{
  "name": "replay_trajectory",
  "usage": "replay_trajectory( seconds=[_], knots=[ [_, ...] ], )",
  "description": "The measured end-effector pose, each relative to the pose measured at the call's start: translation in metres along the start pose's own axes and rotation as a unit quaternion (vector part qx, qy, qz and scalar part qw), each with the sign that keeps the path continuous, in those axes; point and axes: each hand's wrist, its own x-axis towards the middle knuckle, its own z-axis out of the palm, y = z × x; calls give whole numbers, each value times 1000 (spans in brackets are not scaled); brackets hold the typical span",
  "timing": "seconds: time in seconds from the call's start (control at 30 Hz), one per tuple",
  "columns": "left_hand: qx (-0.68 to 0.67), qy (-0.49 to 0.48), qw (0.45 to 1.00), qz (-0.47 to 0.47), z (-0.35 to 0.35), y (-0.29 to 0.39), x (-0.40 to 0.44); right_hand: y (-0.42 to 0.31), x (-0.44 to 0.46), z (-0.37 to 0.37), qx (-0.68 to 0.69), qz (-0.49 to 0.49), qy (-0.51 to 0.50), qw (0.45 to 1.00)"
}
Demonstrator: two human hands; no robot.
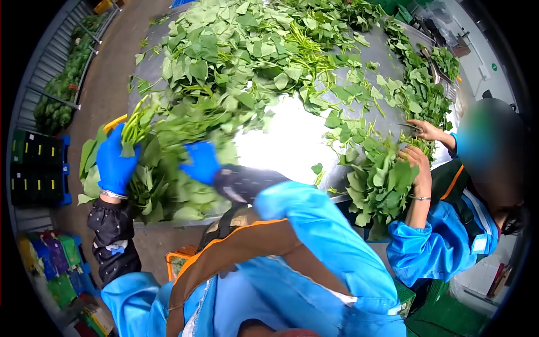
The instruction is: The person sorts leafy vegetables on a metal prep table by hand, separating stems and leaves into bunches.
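My left hand [117,162], in a blue glove, is closed around a bunch of leafy green stems [136,128] at the table's left front corner. Its cut stem ends point up and the leaves hang below. To the right, my right hand [201,163], also gloved in blue, lies against loose green leaves [193,126] at the table's front edge. Motion blurs this hand and the leaves beside it, so whether it grips any is unclear. A large heap of leafy stems [224,39] covers the metal table [387,62] beyond both hands.
At the right, a co-worker in blue sleeves [429,241] holds a leafy bunch [382,182] and a tool. Black crates [36,168] and a rack of green produce [56,104] stand at the left. An orange crate [178,259] is below the table's front edge.
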Motion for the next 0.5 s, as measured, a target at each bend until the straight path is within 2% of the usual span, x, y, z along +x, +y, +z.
replay_trajectory(
  seconds=[0.07,0.1,0.17,0.2,0.27,0.3,0.33,0.37,0.43,0.47,0.5],
  knots=[
    [6,8,1000,11,-3,9,-3,-24,59,91,211,36,-122,969],
    [-4,49,998,39,-5,5,-9,-21,82,157,445,38,-180,876],
    [24,38,999,6,-27,-7,-25,-47,96,59,397,-120,-321,851],
    [39,35,999,-15,-43,-18,-35,-77,83,-29,287,-8,-356,889],
    [87,46,990,-106,-78,-54,-67,-57,57,-79,342,-138,-208,906],
    [94,79,984,-130,-93,-74,-89,-35,45,-100,140,-233,-107,956],
    [99,109,977,-154,-103,-98,-111,-13,41,-135,69,-268,-95,956],
    [118,114,965,-202,-113,-116,-142,23,36,-143,79,-231,-125,962],
    [153,118,938,-286,-119,-147,-205,75,23,-154,-21,-143,-174,974],
    [160,90,918,-351,-114,-156,-235,83,16,-152,-88,-100,-183,974],
    [138,83,910,-382,-103,-165,-267,79,14,-137,-101,-110,-200,968]
  ],
)
